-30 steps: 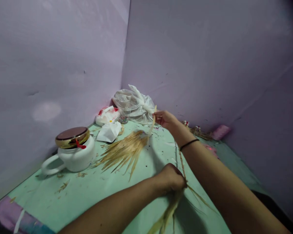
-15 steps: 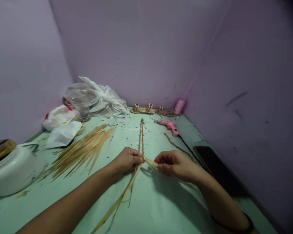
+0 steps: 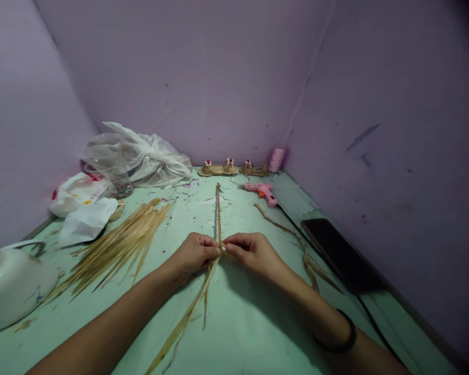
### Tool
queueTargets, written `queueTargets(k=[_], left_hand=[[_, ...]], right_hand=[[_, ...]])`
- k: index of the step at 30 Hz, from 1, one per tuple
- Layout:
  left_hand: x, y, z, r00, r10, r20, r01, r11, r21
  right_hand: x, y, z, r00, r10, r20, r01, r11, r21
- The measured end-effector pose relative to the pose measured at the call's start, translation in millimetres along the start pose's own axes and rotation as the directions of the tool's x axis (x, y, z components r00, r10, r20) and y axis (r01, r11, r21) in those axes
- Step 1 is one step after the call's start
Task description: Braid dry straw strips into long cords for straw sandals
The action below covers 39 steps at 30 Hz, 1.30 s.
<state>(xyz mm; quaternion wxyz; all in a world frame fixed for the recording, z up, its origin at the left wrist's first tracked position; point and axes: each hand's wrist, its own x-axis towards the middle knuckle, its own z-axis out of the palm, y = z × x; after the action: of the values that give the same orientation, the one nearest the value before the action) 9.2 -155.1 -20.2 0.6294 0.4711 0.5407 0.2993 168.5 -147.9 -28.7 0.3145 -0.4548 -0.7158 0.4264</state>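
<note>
A thin brown twisted cord [image 3: 219, 213] lies lengthwise on the pale green table, its near end between my hands. My left hand [image 3: 195, 253] pinches that end, thumb against fingers. Close beside it on the right, my right hand [image 3: 254, 252] is closed at the same spot, its thumb and index fingertips on the fibre there. Loose straw-coloured strips [image 3: 187, 320] trail from under the left fingertips toward the near edge. A dark band circles my right wrist.
Dry strips [image 3: 121, 245] lie at left, near a white pot [image 3: 19, 286] and plastic bags [image 3: 144, 159]. Beyond are woven pieces [image 3: 219, 170], pink thread [image 3: 276, 159] and a pink glue gun [image 3: 261, 192]. Another cord [image 3: 281, 227] and a black phone [image 3: 340, 255] lie at right.
My right hand has moved left to meet my left hand at the cord's near end; the pale strip stretched between them no longer shows. The whole view has shifted slightly.
</note>
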Motion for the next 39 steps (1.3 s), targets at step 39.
queueTargets(k=[39], left_hand=[[0.9,0.7,1.4,0.999,0.027,-0.028,-0.025,0.998,0.061]], right_hand=[[1.7,-2.7,20.9,0.958,0.274,-0.079,-0.26,0.953,0.155]])
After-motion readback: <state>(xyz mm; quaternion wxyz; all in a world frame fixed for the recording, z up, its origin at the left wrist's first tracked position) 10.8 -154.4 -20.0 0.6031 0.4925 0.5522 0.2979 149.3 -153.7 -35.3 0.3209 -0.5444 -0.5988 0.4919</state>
